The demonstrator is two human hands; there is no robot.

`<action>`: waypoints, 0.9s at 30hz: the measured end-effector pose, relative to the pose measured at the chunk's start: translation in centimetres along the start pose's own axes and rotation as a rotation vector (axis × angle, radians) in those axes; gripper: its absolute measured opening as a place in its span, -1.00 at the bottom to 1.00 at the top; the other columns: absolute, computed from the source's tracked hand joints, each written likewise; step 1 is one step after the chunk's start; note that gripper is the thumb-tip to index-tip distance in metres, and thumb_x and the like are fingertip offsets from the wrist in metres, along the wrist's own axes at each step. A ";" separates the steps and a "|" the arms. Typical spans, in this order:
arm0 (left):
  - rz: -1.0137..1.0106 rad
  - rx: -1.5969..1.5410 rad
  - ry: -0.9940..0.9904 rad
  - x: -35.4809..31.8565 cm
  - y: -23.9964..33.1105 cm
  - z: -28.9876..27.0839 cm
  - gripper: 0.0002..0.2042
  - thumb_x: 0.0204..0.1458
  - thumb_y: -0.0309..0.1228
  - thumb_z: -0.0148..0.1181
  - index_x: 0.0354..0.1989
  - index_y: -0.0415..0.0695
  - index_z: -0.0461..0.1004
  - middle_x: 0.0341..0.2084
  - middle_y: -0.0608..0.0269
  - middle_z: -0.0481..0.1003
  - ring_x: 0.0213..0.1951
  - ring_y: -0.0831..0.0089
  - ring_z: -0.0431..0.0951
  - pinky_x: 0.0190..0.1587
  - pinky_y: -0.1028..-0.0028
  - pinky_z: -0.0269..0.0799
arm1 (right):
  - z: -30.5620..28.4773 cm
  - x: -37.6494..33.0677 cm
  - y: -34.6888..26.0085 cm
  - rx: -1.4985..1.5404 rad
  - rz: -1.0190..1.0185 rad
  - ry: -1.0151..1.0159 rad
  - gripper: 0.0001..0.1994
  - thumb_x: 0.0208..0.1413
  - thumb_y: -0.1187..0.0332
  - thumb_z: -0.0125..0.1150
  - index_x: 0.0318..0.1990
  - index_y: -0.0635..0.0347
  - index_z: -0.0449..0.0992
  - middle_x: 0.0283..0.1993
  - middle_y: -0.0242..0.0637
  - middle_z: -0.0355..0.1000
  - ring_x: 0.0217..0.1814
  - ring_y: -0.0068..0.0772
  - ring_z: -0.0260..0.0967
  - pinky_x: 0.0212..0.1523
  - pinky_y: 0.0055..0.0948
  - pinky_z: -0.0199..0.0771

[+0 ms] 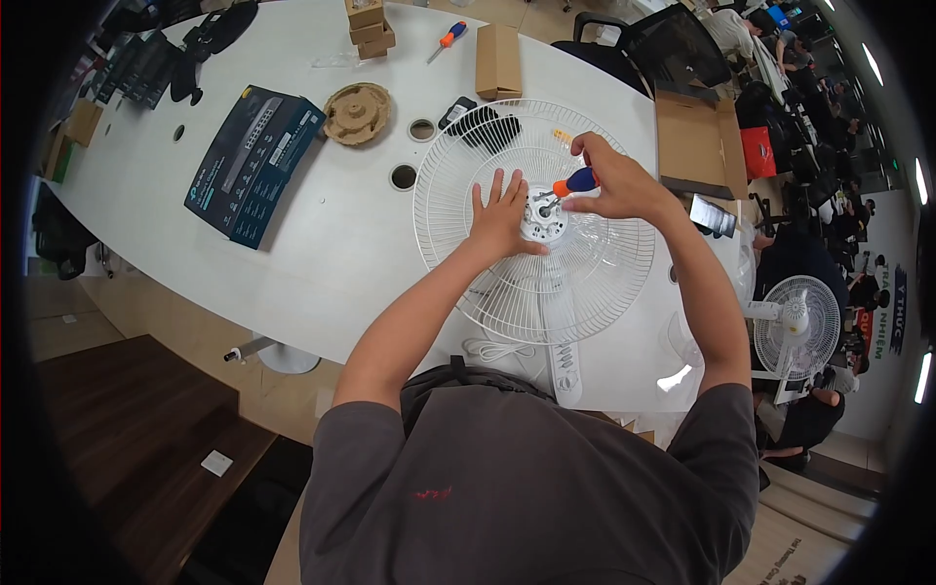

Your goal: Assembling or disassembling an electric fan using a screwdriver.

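A white round wire fan guard [450, 263] lies on the table in front of me, with a white motor hub [546, 230] at its centre. My left hand [501, 222] rests against the hub's left side, fingers spread and stretched out. In my right hand [622, 183] is a screwdriver [577, 183] with a blue and orange handle. Its shaft slants down and left to the hub; whether the tip sits in a screw is too small to tell. A white fan stand [562, 370] with buttons reaches from under the guard toward me.
Left of the guard are a dark box [255, 166] and a moulded cardboard piece [357, 114]. A second screwdriver [448, 42] and an open brown box [500, 60] lie farther back. A phone [713, 215] is at the right, and a white cable [499, 348] lies near me.
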State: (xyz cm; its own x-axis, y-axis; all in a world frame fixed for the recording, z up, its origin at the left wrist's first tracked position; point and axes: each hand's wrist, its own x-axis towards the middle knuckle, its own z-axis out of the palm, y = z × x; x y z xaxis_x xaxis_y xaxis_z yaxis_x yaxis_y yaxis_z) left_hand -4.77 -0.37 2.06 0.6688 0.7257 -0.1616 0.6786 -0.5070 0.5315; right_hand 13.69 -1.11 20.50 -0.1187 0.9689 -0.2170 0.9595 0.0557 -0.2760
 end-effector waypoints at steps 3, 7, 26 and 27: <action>-0.008 0.002 -0.015 0.0 0.2 -0.2 0.37 -0.49 0.40 0.42 0.48 -0.23 -0.06 0.52 0.05 -0.23 0.53 0.04 -0.42 0.41 -0.21 -0.52 | 1.1 0.0 3.0 0.082 -0.415 0.121 -0.43 0.00 0.17 0.49 0.05 0.18 0.28 -0.24 -0.15 0.46 -0.24 -0.19 0.46 -0.12 -0.22 0.48; -0.008 -0.005 -0.013 0.1 0.2 -0.2 0.37 -0.50 0.40 0.42 0.48 -0.22 -0.06 0.52 0.05 -0.23 0.53 0.04 -0.42 0.41 -0.21 -0.52 | 0.8 0.2 3.1 0.043 -0.362 0.011 -0.48 -0.07 0.10 0.53 -0.10 0.18 0.38 -0.24 -0.13 0.47 -0.20 -0.17 0.48 -0.16 -0.27 0.46; -0.014 0.007 -0.004 0.1 0.2 0.0 0.38 -0.50 0.41 0.42 0.48 -0.22 -0.06 0.52 0.06 -0.22 0.53 0.05 -0.42 0.42 -0.20 -0.52 | 1.4 -1.3 2.8 -0.003 -0.387 0.126 -0.60 0.09 0.19 0.36 -0.02 0.23 0.43 -0.15 -0.12 0.50 -0.16 -0.06 0.50 -0.16 -0.25 0.49; -0.012 0.006 -0.002 0.1 0.2 0.0 0.38 -0.50 0.40 0.42 0.48 -0.22 -0.06 0.52 0.06 -0.21 0.53 0.05 -0.41 0.42 -0.20 -0.52 | 1.5 -1.3 2.8 -0.002 -0.386 0.124 -0.60 0.09 0.19 0.36 -0.02 0.23 0.43 -0.15 -0.12 0.50 -0.16 -0.06 0.50 -0.16 -0.25 0.49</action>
State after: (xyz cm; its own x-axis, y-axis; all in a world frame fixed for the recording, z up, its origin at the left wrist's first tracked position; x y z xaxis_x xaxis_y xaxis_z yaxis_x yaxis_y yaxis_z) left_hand -4.59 -0.39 2.16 0.6611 0.7309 -0.1695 0.6884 -0.5011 0.5244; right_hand 16.17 -2.55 18.58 -0.4387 0.8985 0.0169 0.8512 0.4215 -0.3128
